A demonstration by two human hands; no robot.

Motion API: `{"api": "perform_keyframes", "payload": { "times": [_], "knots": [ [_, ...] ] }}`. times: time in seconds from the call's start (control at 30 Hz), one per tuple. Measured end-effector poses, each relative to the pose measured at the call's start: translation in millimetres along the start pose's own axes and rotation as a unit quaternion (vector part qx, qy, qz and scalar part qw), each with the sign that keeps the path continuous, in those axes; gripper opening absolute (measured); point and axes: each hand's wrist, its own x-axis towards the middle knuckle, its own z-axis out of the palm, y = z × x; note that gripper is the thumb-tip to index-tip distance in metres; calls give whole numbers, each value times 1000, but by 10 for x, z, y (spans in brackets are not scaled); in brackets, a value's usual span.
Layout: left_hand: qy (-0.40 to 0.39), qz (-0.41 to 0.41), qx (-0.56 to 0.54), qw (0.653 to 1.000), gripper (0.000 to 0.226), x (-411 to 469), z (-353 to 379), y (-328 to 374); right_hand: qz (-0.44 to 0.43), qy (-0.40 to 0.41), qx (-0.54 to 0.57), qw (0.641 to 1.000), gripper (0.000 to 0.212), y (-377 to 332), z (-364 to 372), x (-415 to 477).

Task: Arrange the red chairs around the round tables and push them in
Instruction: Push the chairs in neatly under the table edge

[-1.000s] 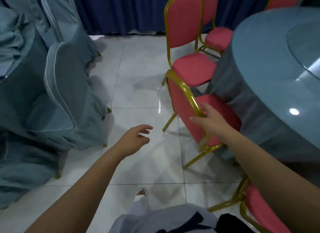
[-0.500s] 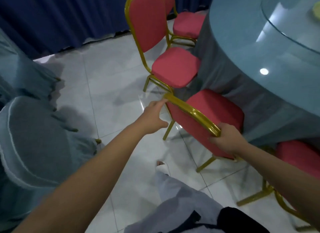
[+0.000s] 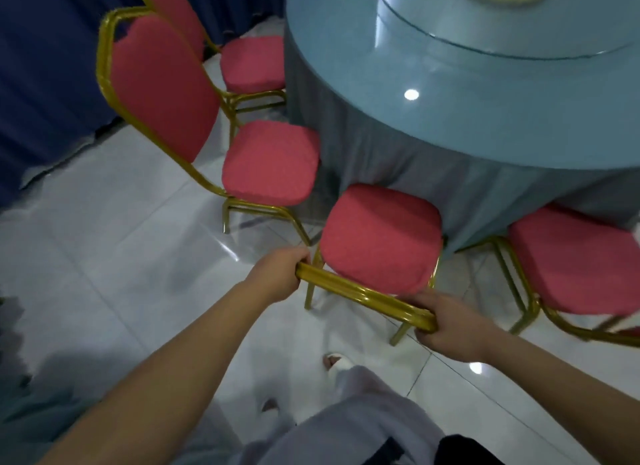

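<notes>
The red chair in hand (image 3: 381,236) stood at the near side of the round table (image 3: 467,94), its seat facing inward and its front edge meeting the hanging blue tablecloth (image 3: 398,159). Its gold top rail (image 3: 360,296) ran across just in front of the person. The left hand (image 3: 277,277) was curled round the left end of that rail and the right hand (image 3: 446,322) was wrapped round the right end, both in a full grip.

To finish this push well, I would judge that both hands should press evenly, so the chair travels straight toward the table's centre rather than swinging. Its legs should stay flat on the tiled floor (image 3: 121,239) so the cloth slides over the seat instead of bunching beneath it. The gap to each neighbour looked uneven, so a slight nudge to the right might square the spacing.

Counted, there were four red chairs:
- the one held
- a left neighbour (image 3: 270,163) angled toward the table
- a far chair (image 3: 252,62) beyond it
- a right neighbour (image 3: 575,267), partly cut off by the frame

There was one round table, carrying one glass turntable (image 3: 554,28). A dark blue curtain (image 3: 41,66) hung at the far left.
</notes>
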Motion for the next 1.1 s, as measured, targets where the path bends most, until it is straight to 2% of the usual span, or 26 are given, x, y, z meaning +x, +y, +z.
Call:
{"api": "perform_keyframes", "payload": {
  "times": [0.23,0.43,0.6,0.7,0.9,1.1],
  "knots": [
    [-54,90,58,993,28,-179,-79,-244,93,72,31,993,56,-460,590,-377],
    [-65,137,101,983,23,-420,-10,-348,206,209,11,956,37,-717,1091,-641],
    [-68,156,107,980,23,-630,209,-359,228,178,19,957,38,-661,1102,-816],
    [-62,149,99,982,25,-562,286,-297,222,203,8,954,32,-553,979,-789],
    [-85,124,97,984,34,-47,137,-100,210,210,-33,954,30,-310,645,-497],
    [-89,97,64,989,39,632,-141,321,234,162,-17,958,30,81,24,-42]
  ]
}}
